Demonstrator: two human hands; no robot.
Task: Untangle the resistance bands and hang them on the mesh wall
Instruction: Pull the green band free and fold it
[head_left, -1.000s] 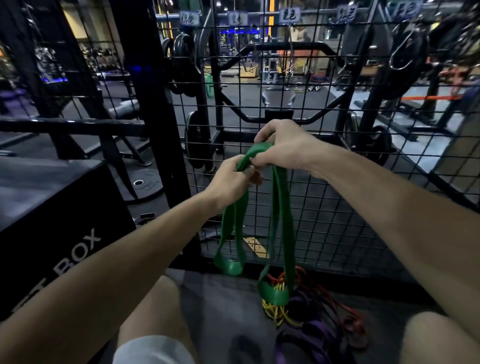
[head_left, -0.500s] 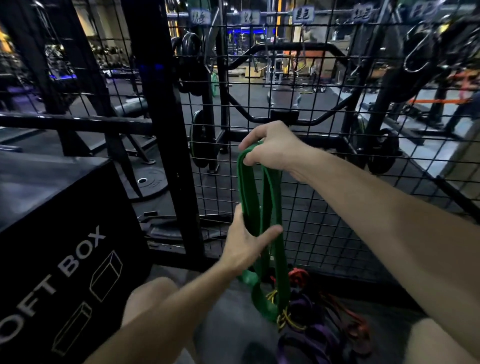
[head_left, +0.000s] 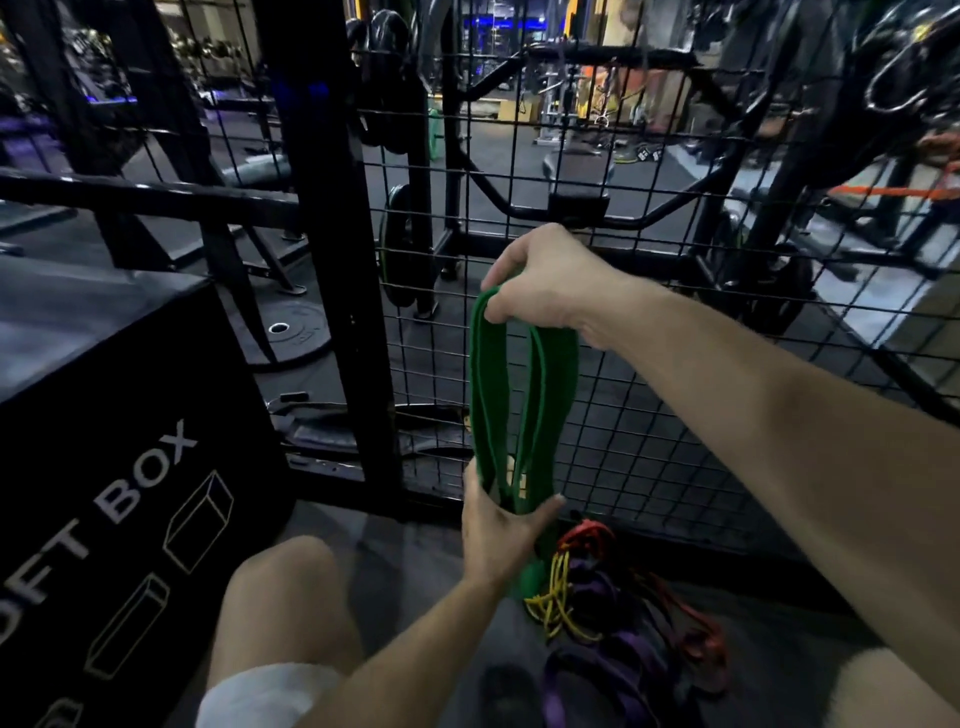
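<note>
— Green rubber, flat and wide: that looped green resistance band (head_left: 522, 395) hangs doubled in front of the black wire mesh wall (head_left: 649, 332), several strands side by side. How will it behave?

— Soft and stretchy, I'd judge, light enough for one hand, and matte rather than slick, so it should not slide through a grip. It will sag and twist wherever nobody supports it.

— Who has it?

— The right hand (head_left: 550, 283) pinches the top folds between thumb and curled fingers. The left hand (head_left: 498, 525) wraps loosely round the strands lower down, thumb out to one side; how firmly it holds I cannot tell.

— And the bottom end?

— It runs behind the left hand into the tangled heap of thin yellow, red and purple rubber bands (head_left: 613, 613) on the dark floor, just beside a bare knee. It looks caught there.

— Best place to take hold?

— Probably the top fold for hanging, with the other hand near the snag to work it free. The yellow cords look thin and knot-prone.

— Anything else nearby?

— A black padded box with white lettering (head_left: 119, 467) at the left.
</note>
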